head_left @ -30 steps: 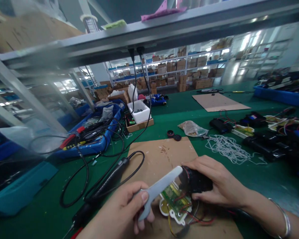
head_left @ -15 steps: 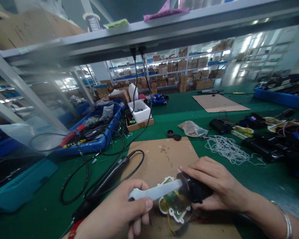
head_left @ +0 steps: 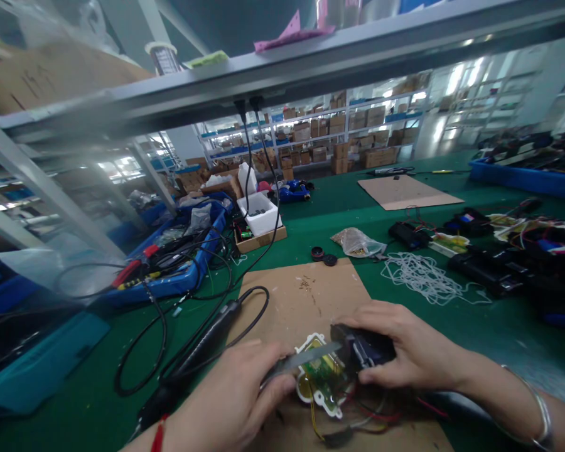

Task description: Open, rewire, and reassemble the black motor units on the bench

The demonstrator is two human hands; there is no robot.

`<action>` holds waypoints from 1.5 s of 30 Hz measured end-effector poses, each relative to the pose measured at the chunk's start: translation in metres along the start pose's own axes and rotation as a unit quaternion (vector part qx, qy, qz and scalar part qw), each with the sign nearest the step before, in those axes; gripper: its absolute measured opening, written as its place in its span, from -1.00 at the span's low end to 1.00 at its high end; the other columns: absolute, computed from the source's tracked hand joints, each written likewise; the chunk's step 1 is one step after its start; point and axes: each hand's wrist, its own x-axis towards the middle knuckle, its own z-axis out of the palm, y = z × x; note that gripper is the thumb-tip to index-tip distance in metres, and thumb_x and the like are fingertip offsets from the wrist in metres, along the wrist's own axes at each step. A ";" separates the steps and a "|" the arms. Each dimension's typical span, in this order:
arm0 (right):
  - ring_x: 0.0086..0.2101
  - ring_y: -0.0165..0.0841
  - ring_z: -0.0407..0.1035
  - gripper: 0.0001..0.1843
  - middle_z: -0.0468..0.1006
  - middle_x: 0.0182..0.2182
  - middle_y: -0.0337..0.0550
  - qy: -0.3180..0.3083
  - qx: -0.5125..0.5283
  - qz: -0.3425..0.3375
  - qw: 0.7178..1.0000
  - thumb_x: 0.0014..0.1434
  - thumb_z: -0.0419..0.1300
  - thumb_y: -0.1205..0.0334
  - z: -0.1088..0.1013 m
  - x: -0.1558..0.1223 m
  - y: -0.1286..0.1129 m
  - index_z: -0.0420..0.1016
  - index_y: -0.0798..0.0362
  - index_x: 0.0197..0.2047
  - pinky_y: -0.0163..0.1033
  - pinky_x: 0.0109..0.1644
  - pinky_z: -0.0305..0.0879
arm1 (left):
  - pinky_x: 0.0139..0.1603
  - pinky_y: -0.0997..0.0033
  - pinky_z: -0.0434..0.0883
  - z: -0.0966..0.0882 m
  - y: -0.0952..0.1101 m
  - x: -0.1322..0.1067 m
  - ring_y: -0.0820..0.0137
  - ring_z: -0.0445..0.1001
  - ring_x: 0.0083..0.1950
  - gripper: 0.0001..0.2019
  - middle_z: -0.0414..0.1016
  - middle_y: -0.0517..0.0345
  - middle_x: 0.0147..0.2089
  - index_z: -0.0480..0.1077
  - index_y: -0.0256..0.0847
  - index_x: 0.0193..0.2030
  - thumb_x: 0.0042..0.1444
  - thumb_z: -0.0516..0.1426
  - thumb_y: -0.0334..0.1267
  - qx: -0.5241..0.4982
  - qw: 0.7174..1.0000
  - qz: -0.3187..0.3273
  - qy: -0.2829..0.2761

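Note:
My left hand (head_left: 235, 402) is closed round the handle of a flat grey tool (head_left: 306, 359), whose tip reaches the black cylindrical part (head_left: 365, 350). My right hand (head_left: 405, 348) wraps over that black part and holds it down on the brown cardboard sheet (head_left: 301, 295). Just below the tool lies a green circuit board (head_left: 324, 376) in a white frame. Red, yellow and black wires (head_left: 371, 417) trail from the board toward me.
A black corded tool (head_left: 207, 339) lies left of the cardboard on the green table (head_left: 98, 351). Behind are a blue tray (head_left: 179, 276) of cables, a white box (head_left: 261, 213), a clear bag (head_left: 358, 242), white string (head_left: 419, 276) and black devices (head_left: 489, 270) at right. A metal shelf beam (head_left: 311, 63) runs overhead.
My left hand has turned the grey tool from pointing up-right to lying nearly edge-on and flat against the black part. My right hand has stayed on the part.

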 end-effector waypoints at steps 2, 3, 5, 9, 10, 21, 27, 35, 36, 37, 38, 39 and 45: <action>-0.26 -0.21 0.43 -0.38 0.57 -0.24 -0.04 0.035 -0.073 -0.041 0.996 -0.01 0.31 -0.13 0.002 0.000 -0.001 0.46 0.09 0.02 -0.15 -0.18 0.25 | -0.37 0.51 0.29 -0.003 0.006 0.005 0.43 0.36 -0.36 -0.67 0.42 0.18 -0.36 0.38 -0.20 -0.21 0.28 -0.08 -0.02 -0.153 0.971 -0.147 -0.113; -0.28 -0.21 0.42 -0.36 0.56 -0.26 -0.03 0.049 -0.106 -0.068 0.991 -0.01 0.30 -0.15 0.003 -0.001 -0.001 0.45 0.11 0.03 -0.14 -0.21 0.24 | -0.44 0.53 0.25 -0.004 0.008 0.007 0.46 0.31 -0.42 -0.62 0.36 0.21 -0.42 0.37 -0.21 -0.25 0.24 -0.06 0.05 -0.225 0.939 -0.198 -0.169; -0.32 -0.22 0.41 -0.33 0.55 -0.29 -0.02 0.064 -0.155 -0.125 0.978 0.02 0.25 -0.20 0.003 -0.002 -0.002 0.43 0.13 0.04 -0.14 -0.25 0.21 | -0.55 0.56 0.14 -0.005 0.011 0.011 0.51 0.18 -0.54 -0.54 0.25 0.27 -0.52 0.32 -0.24 -0.34 0.11 0.00 0.19 -0.346 0.868 -0.248 -0.255; -0.34 -0.24 0.40 -0.33 0.56 -0.29 -0.01 0.077 -0.196 -0.191 0.959 0.12 0.14 -0.22 0.004 -0.004 -0.004 0.37 0.17 0.08 -0.15 -0.30 0.18 | -0.54 0.59 0.10 -0.004 0.018 0.015 0.55 0.14 -0.56 -0.50 0.26 0.28 -0.54 0.22 -0.21 -0.39 -0.07 0.13 0.26 -0.472 0.799 -0.252 -0.276; -0.34 -0.24 0.40 -0.33 0.56 -0.28 0.00 0.081 -0.197 -0.198 0.957 0.14 0.12 -0.22 0.005 -0.004 -0.005 0.36 0.17 0.09 -0.16 -0.30 0.17 | -0.54 0.60 0.10 -0.004 0.021 0.015 0.55 0.15 -0.55 -0.51 0.27 0.27 -0.53 0.21 -0.20 -0.37 -0.06 0.13 0.24 -0.475 0.797 -0.256 -0.272; -0.28 -0.19 0.47 -0.34 0.60 -0.27 0.01 0.076 -0.085 -0.073 0.991 0.04 0.24 -0.20 -0.002 -0.004 -0.008 0.46 0.18 0.02 -0.16 -0.22 0.26 | -0.46 0.37 0.20 -0.007 0.042 0.017 0.24 0.42 -0.42 -0.72 0.47 0.01 -0.35 0.31 -0.20 -0.16 0.05 -0.08 -0.53 0.243 0.956 -0.057 -0.156; -0.38 -0.33 0.42 -0.52 0.59 -0.35 -0.18 -0.011 0.143 0.037 0.989 0.17 0.15 -0.13 -0.012 -0.001 -0.005 0.55 0.13 -0.11 -0.31 -0.34 0.25 | -0.38 0.33 0.29 -0.011 0.037 0.028 0.24 0.43 -0.37 -0.66 0.48 -0.06 -0.28 0.34 -0.24 -0.13 0.10 -0.14 -0.58 0.375 0.919 0.064 -0.100; -0.36 -0.25 0.45 -0.53 0.61 -0.34 -0.09 0.026 0.039 0.072 0.996 0.08 0.23 -0.13 -0.016 -0.002 0.003 0.58 0.10 -0.14 -0.25 -0.30 0.30 | -0.26 0.34 0.31 -0.004 0.003 0.031 0.24 0.48 -0.23 -0.80 0.50 0.05 -0.25 0.33 -0.18 -0.21 0.27 -0.10 -0.32 0.176 0.972 -0.138 -0.079; -0.34 -0.22 0.46 -0.51 0.62 -0.32 -0.06 0.034 0.008 0.075 0.997 0.06 0.25 -0.15 -0.017 -0.002 0.003 0.57 0.09 -0.14 -0.22 -0.29 0.31 | -0.23 0.33 0.32 0.002 -0.003 0.031 0.24 0.49 -0.21 -0.80 0.50 0.04 -0.24 0.34 -0.19 -0.23 0.27 -0.09 -0.32 0.158 0.972 -0.157 -0.073; -0.31 -0.18 0.47 -0.50 0.62 -0.29 -0.04 0.038 -0.017 0.078 0.996 0.04 0.26 -0.16 -0.018 -0.003 0.003 0.57 0.08 -0.13 -0.20 -0.27 0.32 | -0.21 0.34 0.33 0.008 -0.010 0.030 0.24 0.49 -0.19 -0.82 0.51 0.03 -0.23 0.36 -0.20 -0.26 0.24 -0.06 -0.33 0.147 0.973 -0.164 -0.076; -0.27 -0.15 0.48 -0.48 0.62 -0.26 -0.02 0.037 -0.039 0.082 0.995 0.02 0.26 -0.18 -0.019 -0.003 0.003 0.56 0.06 -0.12 -0.17 -0.24 0.33 | -0.20 0.34 0.34 0.014 -0.015 0.031 0.24 0.50 -0.19 -0.84 0.52 0.03 -0.25 0.38 -0.21 -0.29 0.21 -0.02 -0.34 0.140 0.973 -0.165 -0.082; -0.24 -0.12 0.48 -0.47 0.62 -0.23 -0.01 0.034 -0.058 0.086 0.994 0.01 0.27 -0.19 -0.019 -0.003 0.003 0.56 0.05 -0.10 -0.15 -0.21 0.34 | -0.19 0.34 0.35 0.019 -0.018 0.033 0.23 0.51 -0.19 -0.85 0.53 0.02 -0.26 0.40 -0.21 -0.31 0.18 0.01 -0.35 0.135 0.973 -0.164 -0.087; -0.24 -0.07 0.49 -0.41 0.60 -0.24 0.00 0.013 -0.125 0.094 0.988 -0.05 0.30 -0.19 -0.016 -0.004 -0.001 0.48 0.06 -0.07 -0.11 -0.21 0.34 | 0.14 0.30 0.27 0.021 0.010 0.062 0.28 0.34 0.15 -0.65 0.38 0.01 0.13 0.26 -0.16 0.15 0.23 0.02 -0.23 0.078 0.990 -0.108 -0.032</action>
